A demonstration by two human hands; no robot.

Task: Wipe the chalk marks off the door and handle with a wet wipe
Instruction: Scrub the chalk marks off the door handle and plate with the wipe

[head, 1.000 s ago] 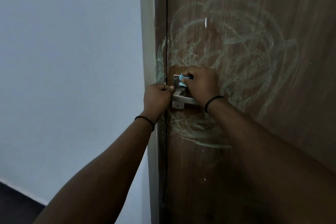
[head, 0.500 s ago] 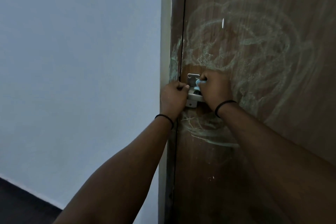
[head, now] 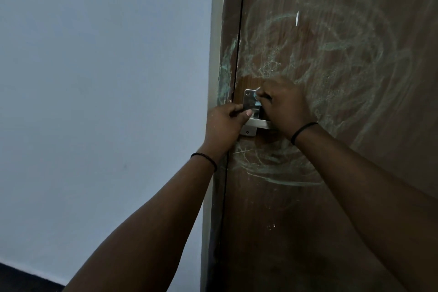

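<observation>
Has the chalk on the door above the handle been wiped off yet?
No, pale chalk scribbles still cover the door above the handle, where the right hand holds the wipe.

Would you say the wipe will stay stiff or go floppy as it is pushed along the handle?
Probably floppy: the wipe looks crumpled in the right hand. Likely light, since little shows. It may bunch against the handle.

Hands: two, left hand (head: pixel 222 125) and right hand (head: pixel 284 106)
Doors: one door (head: pixel 331 208)
Handles: one handle (head: pixel 257 123)
Wipes: one wet wipe (head: pixel 256 97)
Wristbands: two
</observation>
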